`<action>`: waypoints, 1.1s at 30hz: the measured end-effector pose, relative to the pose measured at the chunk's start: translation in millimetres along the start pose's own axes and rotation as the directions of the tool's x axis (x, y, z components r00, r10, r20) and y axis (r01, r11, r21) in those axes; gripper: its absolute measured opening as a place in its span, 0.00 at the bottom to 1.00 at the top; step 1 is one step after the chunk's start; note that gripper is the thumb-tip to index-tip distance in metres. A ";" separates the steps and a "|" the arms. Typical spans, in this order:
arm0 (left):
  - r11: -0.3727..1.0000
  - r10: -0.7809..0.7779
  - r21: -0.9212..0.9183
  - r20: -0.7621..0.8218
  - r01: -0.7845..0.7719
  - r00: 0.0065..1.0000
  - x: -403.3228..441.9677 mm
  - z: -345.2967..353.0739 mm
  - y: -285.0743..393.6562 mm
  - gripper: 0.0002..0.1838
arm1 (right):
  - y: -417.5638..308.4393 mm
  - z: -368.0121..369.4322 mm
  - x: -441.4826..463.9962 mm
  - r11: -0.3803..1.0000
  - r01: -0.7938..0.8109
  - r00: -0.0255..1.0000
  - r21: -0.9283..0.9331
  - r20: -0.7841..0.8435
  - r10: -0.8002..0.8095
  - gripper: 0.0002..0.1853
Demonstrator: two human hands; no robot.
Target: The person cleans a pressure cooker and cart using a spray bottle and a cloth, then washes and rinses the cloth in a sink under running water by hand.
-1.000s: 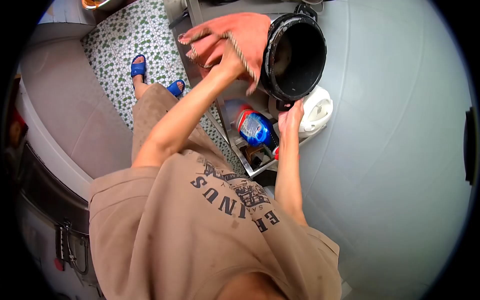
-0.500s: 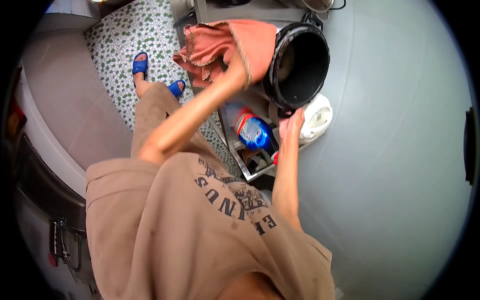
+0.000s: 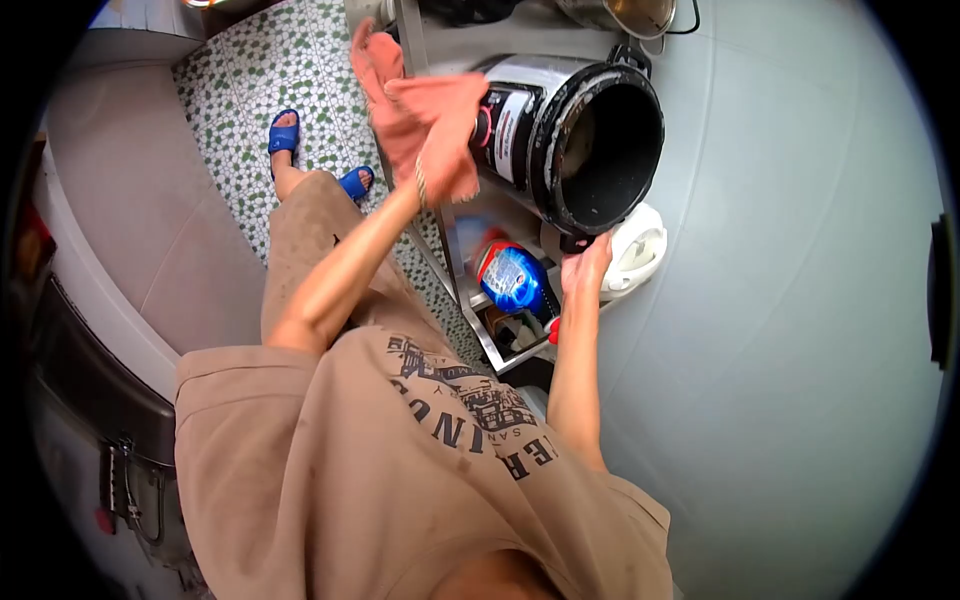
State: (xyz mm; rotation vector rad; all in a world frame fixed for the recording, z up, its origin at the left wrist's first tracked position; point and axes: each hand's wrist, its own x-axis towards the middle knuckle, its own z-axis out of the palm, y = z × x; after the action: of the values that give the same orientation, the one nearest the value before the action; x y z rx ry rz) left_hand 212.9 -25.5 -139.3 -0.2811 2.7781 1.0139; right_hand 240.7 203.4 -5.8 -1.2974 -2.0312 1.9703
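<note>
Because the round silver-and-black metal cooker point(image 3: 540, 110) lies tipped just beyond our right fingers, with its dark mouth open, its steadiness appears to depend on our right hand point(image 3: 587, 268). Those fingers are curled at the small black plastic handle point(image 3: 575, 243) on its rim; their undersides are hidden. Our left hand point(image 3: 413, 192) appears closed on the salmon-pink fabric cloth point(image 3: 430, 120) with a striped corded edge, though blur and folds cover most of the fingers. The cloth reaches from them towards the cooker's printed side; whether it presses there, we cannot tell.

For sound wiping, in our judgement, we should fold the loose cloth into a flat pad under the left fingers, work in short overlapping strokes along the wall, and brace against each stroke through the right fingers, as a hard push could roll the body. Trailing corners merit control: the blue plastic bottle with a red-edged label point(image 3: 512, 278) stands below the gap between both hands, and the white plastic handled container point(image 3: 637, 252) is just beside our right fingers.
</note>
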 end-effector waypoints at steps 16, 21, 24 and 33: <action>0.787 -0.004 -0.606 -0.187 -0.112 0.982 -2.8 78.7 3.5 0.09 | 8.1 -4.5 -0.3 0.999 0.041 0.999 0.026 0.034 -0.042 0.20; 0.860 -0.225 -0.496 -0.158 0.119 0.961 -34.6 47.2 29.1 0.09 | 4.7 1.3 -2.3 0.997 0.061 0.994 0.053 0.084 -0.065 0.20; 0.104 -0.242 -0.993 -0.077 -0.053 0.967 0.3 40.0 10.2 0.12 | 3.9 3.2 -7.3 0.997 0.068 0.994 0.024 0.088 -0.070 0.20; -0.475 -0.206 -0.869 -0.041 -0.137 0.978 31.3 108.7 4.7 0.24 | 8.2 8.8 -2.1 0.998 0.046 0.999 0.050 -0.002 -0.046 0.19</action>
State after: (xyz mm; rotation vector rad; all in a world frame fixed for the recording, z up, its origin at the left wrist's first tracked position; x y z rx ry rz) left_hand 191.8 45.0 -225.3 -0.6351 0.6185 3.2626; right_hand 241.6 193.8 -13.4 -1.2298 -1.9795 1.9871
